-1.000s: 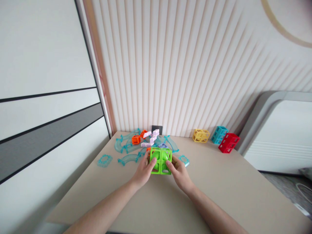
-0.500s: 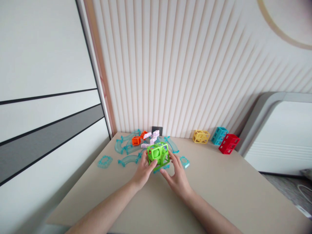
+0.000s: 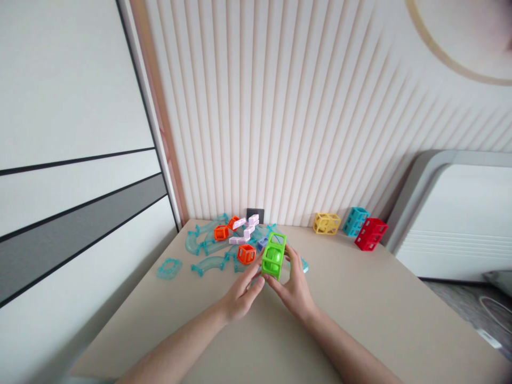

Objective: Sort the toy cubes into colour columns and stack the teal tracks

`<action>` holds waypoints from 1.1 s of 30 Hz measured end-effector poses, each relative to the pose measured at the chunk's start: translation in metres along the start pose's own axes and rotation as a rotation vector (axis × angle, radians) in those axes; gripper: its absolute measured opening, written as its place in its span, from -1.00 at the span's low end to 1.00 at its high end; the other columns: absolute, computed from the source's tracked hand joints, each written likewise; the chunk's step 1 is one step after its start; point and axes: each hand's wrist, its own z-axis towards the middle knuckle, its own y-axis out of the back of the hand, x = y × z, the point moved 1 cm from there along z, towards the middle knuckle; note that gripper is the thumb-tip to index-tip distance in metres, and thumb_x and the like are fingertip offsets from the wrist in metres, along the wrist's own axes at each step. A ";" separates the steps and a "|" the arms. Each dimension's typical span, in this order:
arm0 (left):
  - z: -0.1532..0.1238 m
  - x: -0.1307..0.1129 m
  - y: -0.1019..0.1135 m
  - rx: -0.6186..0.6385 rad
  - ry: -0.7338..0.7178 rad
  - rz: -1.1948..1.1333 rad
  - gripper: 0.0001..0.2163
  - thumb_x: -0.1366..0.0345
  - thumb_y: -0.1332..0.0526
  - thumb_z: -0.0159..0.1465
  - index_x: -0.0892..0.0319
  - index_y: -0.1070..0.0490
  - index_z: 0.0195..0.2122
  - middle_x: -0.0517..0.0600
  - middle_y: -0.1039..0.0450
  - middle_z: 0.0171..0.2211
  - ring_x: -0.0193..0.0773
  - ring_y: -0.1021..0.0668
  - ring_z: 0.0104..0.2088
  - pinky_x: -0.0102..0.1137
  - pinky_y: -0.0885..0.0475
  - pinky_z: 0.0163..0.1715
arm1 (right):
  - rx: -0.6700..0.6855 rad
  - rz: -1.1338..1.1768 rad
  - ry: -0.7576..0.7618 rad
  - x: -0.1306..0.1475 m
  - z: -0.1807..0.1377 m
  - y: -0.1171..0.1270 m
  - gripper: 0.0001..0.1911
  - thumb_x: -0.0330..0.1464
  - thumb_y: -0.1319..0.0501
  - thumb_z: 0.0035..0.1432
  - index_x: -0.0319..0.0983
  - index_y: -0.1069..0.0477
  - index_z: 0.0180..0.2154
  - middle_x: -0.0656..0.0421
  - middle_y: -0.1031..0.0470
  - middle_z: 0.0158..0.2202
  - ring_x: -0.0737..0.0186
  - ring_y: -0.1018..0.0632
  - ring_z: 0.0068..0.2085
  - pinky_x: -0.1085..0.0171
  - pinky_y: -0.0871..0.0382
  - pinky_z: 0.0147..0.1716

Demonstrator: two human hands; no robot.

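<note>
A green open-frame toy block (image 3: 274, 256) with a rounded green piece inside is held upright above the table, between both hands. My right hand (image 3: 295, 288) grips its right side, with the thumb near the lower edge and the fingers partly hidden behind. My left hand (image 3: 241, 300) is closed at its lower left edge, thumb and fingertips against the frame. Just left of the block is an orange cube frame (image 3: 246, 254). A blue-purple piece (image 3: 262, 244) is partly covered by the green block.
Translucent teal track pieces (image 3: 210, 263), lilac pieces (image 3: 248, 231) and more orange cubes (image 3: 221, 232) lie at the back left. Yellow (image 3: 327, 223), teal (image 3: 356, 222) and red (image 3: 370, 234) frame blocks stand along the ribbed wall (image 3: 256, 106) at the back right of the table (image 3: 352, 320).
The green block has been turned from lying wide to standing narrow and moved slightly right. My left hand has slid to its lower edge. The orange cube behind is now uncovered.
</note>
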 end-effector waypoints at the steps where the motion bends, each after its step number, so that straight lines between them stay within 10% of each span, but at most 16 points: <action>1: 0.001 0.001 0.000 -0.010 -0.018 0.006 -0.47 0.02 -0.14 0.37 0.05 -0.23 0.33 0.06 -0.16 0.37 -0.01 -0.16 0.39 -0.09 -0.08 0.37 | 0.002 -0.017 0.013 0.001 0.000 0.001 -0.13 -0.10 -0.36 0.13 -0.14 0.00 0.33 -0.08 -0.21 0.26 -0.18 -0.30 0.27 -0.16 -0.27 0.21; 10: 0.007 0.008 0.009 -0.233 0.008 0.157 -0.56 0.00 -0.09 0.39 0.10 -0.43 0.18 0.05 -0.40 0.24 0.00 -0.30 0.32 -0.11 -0.13 0.35 | 0.106 -0.069 0.073 0.007 -0.004 0.002 -0.17 -0.16 -0.28 0.21 -0.09 0.07 0.38 -0.06 -0.08 0.35 -0.19 -0.19 0.36 -0.13 -0.20 0.28; 21: 0.011 0.010 0.012 -0.266 -0.008 0.099 -0.53 0.01 -0.12 0.38 0.09 -0.34 0.25 0.07 -0.33 0.28 -0.05 -0.31 0.32 -0.14 -0.16 0.34 | -0.104 -0.049 0.090 -0.002 0.011 0.010 -0.27 -0.19 -0.33 0.16 -0.12 -0.12 0.28 -0.07 -0.23 0.25 -0.12 -0.33 0.26 -0.12 -0.31 0.20; 27: 0.011 0.021 0.017 -0.265 -0.014 0.119 -0.56 0.02 -0.15 0.37 0.11 -0.38 0.20 0.13 -0.37 0.24 -0.05 -0.36 0.29 -0.14 -0.20 0.31 | -0.482 -0.103 -0.068 -0.057 0.043 0.043 -0.15 -0.10 -0.38 0.05 -0.24 -0.10 0.26 -0.10 -0.30 0.14 -0.08 -0.41 0.12 -0.07 -0.37 0.10; 33: 0.010 0.021 0.017 -0.240 -0.029 0.186 -0.62 0.05 -0.14 0.38 0.09 -0.44 0.13 0.14 -0.45 0.16 -0.03 -0.46 0.19 -0.14 -0.31 0.23 | -0.576 -0.318 -0.455 -0.121 0.055 0.089 -0.06 0.02 -0.35 -0.10 -0.29 -0.14 0.21 -0.18 -0.26 0.14 -0.23 -0.36 0.13 -0.10 -0.31 0.06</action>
